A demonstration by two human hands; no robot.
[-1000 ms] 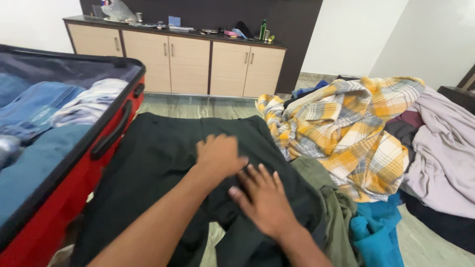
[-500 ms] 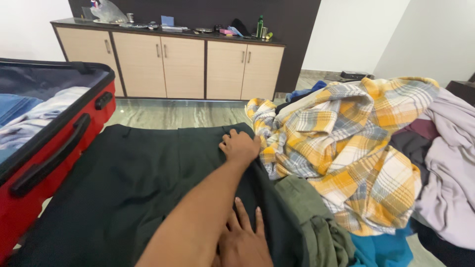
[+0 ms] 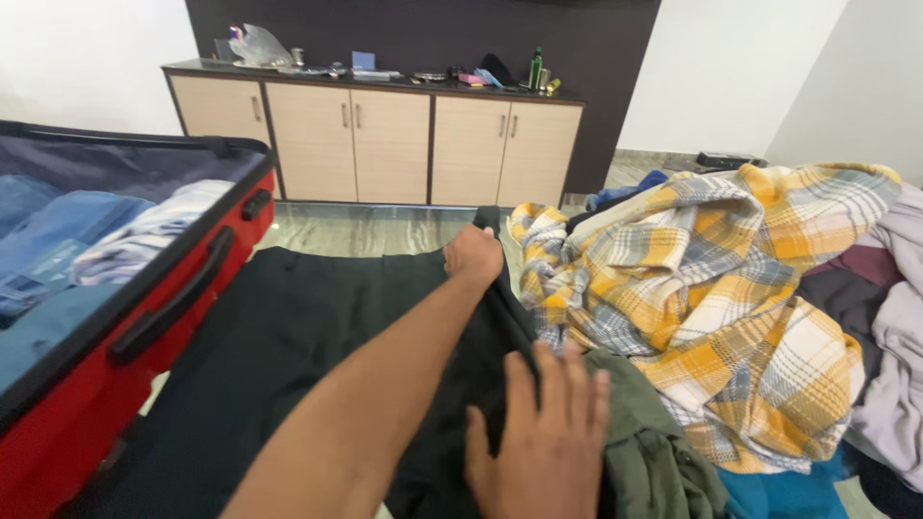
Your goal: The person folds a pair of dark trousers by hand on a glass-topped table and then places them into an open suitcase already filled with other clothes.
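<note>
While pinching the far edge of the black garment, left hand closed on the cloth at its top corner, knuckles up, probably to keep that edge taut and straight. Nearer, right hand flat with fingers spread, pressing the same black garment down, seemingly to hold the near part from sliding. Just beyond the right fingertips, an olive garment bunched against the black one. Further right of both hands, a yellow plaid shirt heaped on a pile, lilac cloth past it. Left of the left hand, a red suitcase open, folded blue clothes inside. Far beyond the fingers, a beige cabinet against the dark wall.
</note>
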